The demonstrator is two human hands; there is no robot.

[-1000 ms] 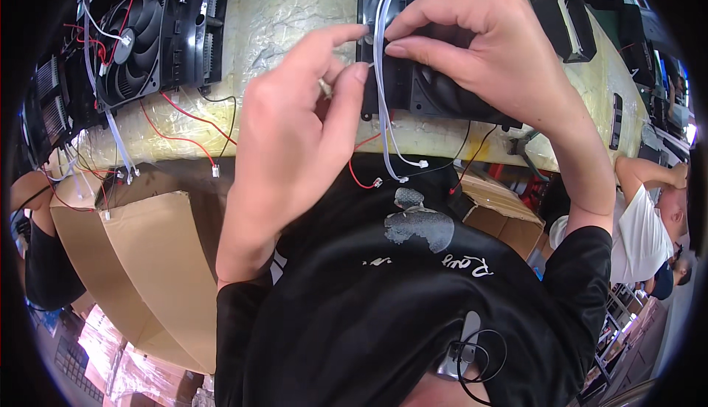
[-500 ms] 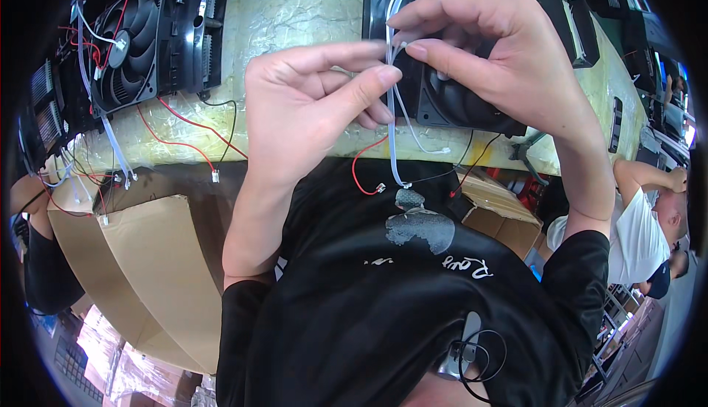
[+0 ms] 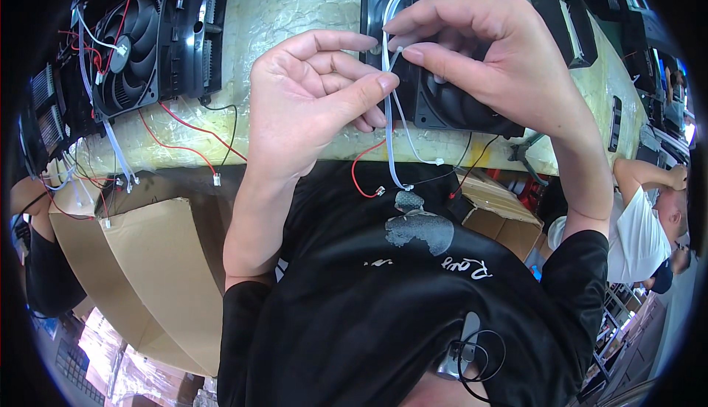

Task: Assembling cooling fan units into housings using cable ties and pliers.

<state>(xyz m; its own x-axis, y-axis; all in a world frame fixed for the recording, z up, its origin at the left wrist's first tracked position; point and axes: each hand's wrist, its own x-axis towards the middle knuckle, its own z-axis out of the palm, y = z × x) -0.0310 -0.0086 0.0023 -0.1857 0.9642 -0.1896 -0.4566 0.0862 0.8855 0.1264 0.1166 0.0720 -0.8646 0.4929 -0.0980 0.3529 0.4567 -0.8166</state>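
Note:
A bundle of white cables (image 3: 390,138) loops over the edge of a black fan unit (image 3: 441,105) and hangs toward my shirt. My right hand (image 3: 487,53) is closed on the bundle near its upper bend, thumb and forefinger pinched together. A small whitish strand shows by the thumb tip; its kind is too small to tell. Lower on the bundle, my left hand (image 3: 317,90) has its thumb tip across the cables and its middle finger bent behind the thumb. The left forefinger stands off, stretched toward the cables. White connectors (image 3: 404,187) end the strands.
Another black fan unit (image 3: 133,46) with red and white wires lies at the left on the film-covered table (image 3: 295,1). A black frame (image 3: 566,27) sits at the right. Open cardboard boxes (image 3: 158,259) stand below the table edge. People are at both sides, one in a white shirt (image 3: 636,241).
My left forefinger has lifted away from the cables and spread from the thumb. My right hand stays nearly in place, and the hanging cable ends have shifted slightly.

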